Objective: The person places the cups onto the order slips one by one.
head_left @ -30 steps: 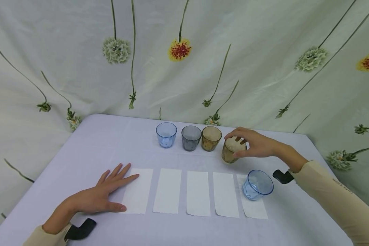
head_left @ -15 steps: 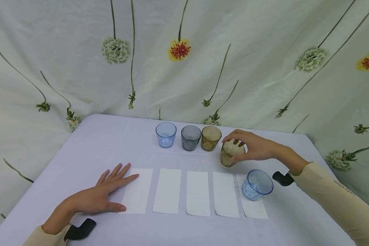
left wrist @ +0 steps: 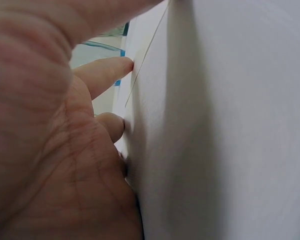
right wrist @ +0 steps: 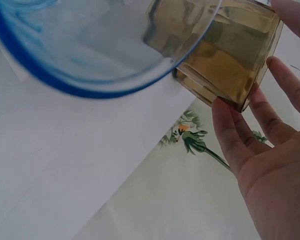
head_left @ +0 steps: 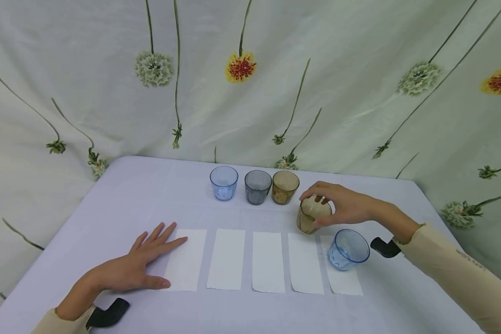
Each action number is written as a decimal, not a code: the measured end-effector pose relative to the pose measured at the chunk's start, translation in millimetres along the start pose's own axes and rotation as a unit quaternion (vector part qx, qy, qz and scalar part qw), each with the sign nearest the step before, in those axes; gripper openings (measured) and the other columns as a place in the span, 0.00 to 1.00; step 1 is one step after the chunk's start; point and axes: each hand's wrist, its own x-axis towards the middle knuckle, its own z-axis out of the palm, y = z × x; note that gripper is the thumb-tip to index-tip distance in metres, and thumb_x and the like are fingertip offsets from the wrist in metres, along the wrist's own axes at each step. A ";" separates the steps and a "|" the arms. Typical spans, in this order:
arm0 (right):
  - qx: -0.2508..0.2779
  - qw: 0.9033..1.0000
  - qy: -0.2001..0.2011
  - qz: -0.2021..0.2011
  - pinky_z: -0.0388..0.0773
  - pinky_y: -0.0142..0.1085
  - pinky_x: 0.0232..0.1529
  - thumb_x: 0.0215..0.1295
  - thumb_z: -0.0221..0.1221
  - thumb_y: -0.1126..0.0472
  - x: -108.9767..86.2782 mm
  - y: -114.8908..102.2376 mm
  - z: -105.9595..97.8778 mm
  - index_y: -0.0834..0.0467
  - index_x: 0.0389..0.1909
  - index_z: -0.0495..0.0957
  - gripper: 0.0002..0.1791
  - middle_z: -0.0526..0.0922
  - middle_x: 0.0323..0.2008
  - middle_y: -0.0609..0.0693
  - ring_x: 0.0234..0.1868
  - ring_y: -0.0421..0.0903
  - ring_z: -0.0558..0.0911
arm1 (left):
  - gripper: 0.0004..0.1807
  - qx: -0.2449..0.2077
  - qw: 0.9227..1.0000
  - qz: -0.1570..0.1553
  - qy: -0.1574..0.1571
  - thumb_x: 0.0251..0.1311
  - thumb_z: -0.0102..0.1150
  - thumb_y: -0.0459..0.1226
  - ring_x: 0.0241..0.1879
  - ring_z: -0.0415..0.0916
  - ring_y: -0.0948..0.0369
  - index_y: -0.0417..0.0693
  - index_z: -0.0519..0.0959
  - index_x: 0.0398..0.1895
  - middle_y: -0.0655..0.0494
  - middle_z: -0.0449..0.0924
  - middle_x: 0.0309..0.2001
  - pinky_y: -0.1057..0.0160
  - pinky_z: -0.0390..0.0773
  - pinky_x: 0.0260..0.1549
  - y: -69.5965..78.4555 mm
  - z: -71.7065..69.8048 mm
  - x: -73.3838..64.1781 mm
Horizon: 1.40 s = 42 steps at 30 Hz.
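My right hand [head_left: 345, 203] grips an amber glass [head_left: 306, 218] by its rim, thumb on the near side and fingers on the far side. In the right wrist view the amber glass [right wrist: 225, 55] stands between thumb and fingers, partly behind a blue glass [right wrist: 90, 92]. That blue glass [head_left: 347, 253] sits on the rightmost paper strip [head_left: 346, 283], just below the right hand. My left hand [head_left: 135, 264] lies with spread fingers, index finger and thumb touching the leftmost paper strip [head_left: 188, 260]. In the left wrist view its palm [left wrist: 80, 165] and fingertips meet the white cloth.
Behind the strips stand another blue glass [head_left: 223, 185], a grey glass [head_left: 258, 189] and a second amber glass [head_left: 285, 189]. Several paper strips, including a middle one [head_left: 268, 262], lie in a row on the white-covered table [head_left: 234, 313]. A flowered curtain [head_left: 355, 93] hangs behind.
My right hand has brought the amber glass slightly left and toward the near side, closer to the strips. The left hand keeps its place.
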 end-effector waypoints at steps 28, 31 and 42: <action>-0.010 1.000 -0.028 -0.007 0.74 0.52 0.59 0.61 0.70 0.47 -12.4 -13.3 12.2 0.43 0.66 0.69 0.34 0.73 0.63 0.46 0.62 0.48 0.73 | 0.47 -0.005 1.000 -0.012 -0.001 0.56 0.68 0.54 0.78 0.19 0.37 0.62 0.58 0.78 0.36 0.34 0.80 0.71 0.07 0.63 -1.3 0.9 -0.4; -0.011 0.999 -0.031 -0.011 0.75 0.51 0.58 0.61 0.69 0.46 -13.7 -13.7 13.7 0.43 0.67 0.69 0.34 0.73 0.62 0.46 0.61 0.48 0.74 | 0.47 -0.002 1.000 -0.008 0.001 0.56 0.68 0.54 0.78 0.19 0.37 0.62 0.58 0.78 0.35 0.35 0.80 0.75 0.08 0.62 -1.5 0.8 -0.5; -0.015 0.999 -0.042 -0.011 0.74 0.44 0.58 0.61 0.69 0.45 -17.1 -20.2 18.7 0.40 0.66 0.68 0.33 0.72 0.61 0.39 0.58 0.43 0.74 | 0.48 -0.013 1.000 -0.023 -0.003 0.55 0.69 0.54 0.77 0.18 0.36 0.62 0.58 0.78 0.37 0.34 0.81 0.64 0.06 0.66 -0.3 0.3 -0.6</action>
